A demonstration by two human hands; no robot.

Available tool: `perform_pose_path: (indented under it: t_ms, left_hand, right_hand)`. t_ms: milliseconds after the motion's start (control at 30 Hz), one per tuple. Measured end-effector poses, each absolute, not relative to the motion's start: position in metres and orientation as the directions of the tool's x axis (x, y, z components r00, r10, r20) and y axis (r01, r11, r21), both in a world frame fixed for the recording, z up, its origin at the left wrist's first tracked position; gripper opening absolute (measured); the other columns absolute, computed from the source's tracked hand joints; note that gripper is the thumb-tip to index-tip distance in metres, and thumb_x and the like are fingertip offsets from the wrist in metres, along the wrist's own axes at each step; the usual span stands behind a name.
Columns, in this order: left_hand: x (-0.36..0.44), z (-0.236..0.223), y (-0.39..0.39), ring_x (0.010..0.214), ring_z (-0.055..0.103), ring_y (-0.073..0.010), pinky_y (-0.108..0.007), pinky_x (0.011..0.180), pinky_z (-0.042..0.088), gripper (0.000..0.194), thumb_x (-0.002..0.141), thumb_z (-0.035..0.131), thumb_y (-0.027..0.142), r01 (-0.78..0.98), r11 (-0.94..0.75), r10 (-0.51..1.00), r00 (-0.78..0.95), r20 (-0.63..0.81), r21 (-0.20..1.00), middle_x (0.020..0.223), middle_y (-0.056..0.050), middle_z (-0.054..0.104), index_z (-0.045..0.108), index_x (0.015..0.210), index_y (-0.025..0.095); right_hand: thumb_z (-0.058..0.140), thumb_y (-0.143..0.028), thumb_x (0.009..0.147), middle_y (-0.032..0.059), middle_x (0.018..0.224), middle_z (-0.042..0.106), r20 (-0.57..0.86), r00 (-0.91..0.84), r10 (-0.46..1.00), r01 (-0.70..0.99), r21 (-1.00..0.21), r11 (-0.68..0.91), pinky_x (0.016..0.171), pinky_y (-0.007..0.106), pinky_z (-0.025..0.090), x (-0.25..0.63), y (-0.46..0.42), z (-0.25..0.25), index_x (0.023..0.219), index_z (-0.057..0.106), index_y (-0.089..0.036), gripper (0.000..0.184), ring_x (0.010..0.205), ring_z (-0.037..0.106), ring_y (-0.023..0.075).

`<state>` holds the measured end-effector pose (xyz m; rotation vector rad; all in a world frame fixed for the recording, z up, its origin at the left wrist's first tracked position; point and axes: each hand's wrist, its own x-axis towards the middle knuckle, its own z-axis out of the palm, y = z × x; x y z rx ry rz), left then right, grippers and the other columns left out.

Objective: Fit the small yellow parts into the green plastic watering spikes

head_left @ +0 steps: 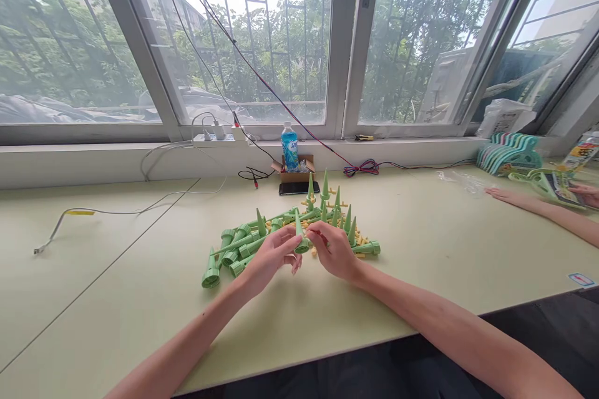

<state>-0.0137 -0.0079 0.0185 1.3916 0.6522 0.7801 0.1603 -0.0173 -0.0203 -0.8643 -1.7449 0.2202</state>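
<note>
My left hand (274,255) is closed round a green plant watering spike (299,230), held with its point up and its round base down. Against the side of that spike, my right hand (333,249) pinches a small yellow valve peg, mostly hidden by the fingertips. Just beyond both hands lies a heap of similar green spikes (241,243), several on their sides at the left. Other spikes (325,190) stand upright at the back and right, some with yellow pegs through them. Loose yellow pegs (360,238) are scattered among these.
Behind the heap are a black phone (299,188) and a small cardboard box (306,165) with a blue-liquid bottle (290,148). Cables (362,167) run along the sill, near a power strip (214,136). At right, another person's hands (503,194) rest near green hangers (510,154).
</note>
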Motion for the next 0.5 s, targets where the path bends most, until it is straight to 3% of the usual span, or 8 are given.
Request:
perform_pose_path:
  t_ms: [400, 500]
  left_hand:
    - [-0.015, 0.008, -0.007, 0.061, 0.056, -0.0120, -0.022, 0.045, 0.046, 0.026, 0.090, 0.059, 0.041, 0.128, -0.372, 0.797, 0.552, 0.246, 0.919, 0.078, 0.001, 0.053, 0.050, 0.104, 0.021]
    - [-0.014, 0.005, -0.007, 0.062, 0.056, -0.0110, -0.022, 0.048, 0.047, 0.023, 0.089, 0.059, 0.037, 0.212, -0.475, 0.798, 0.512, 0.317, 0.854, 0.085, -0.001, 0.055, 0.051, 0.104, 0.021]
  right_hand:
    - [0.044, -0.035, 0.098, -0.0042, 0.057, 0.044, 0.670, -0.088, 0.737, 0.404, -0.652, 0.641, 0.048, 0.023, 0.031, 0.160, -0.017, -0.022, 0.078, 0.052, -0.020, 0.026, 0.048, 0.036, 0.0103]
    - [0.043, -0.036, 0.098, -0.0043, 0.057, 0.042, 0.653, -0.080, 0.753, 0.394, -0.673, 0.625, 0.047, 0.023, 0.029, 0.160, -0.016, -0.022, 0.077, 0.052, -0.019, 0.028, 0.048, 0.034, 0.0102]
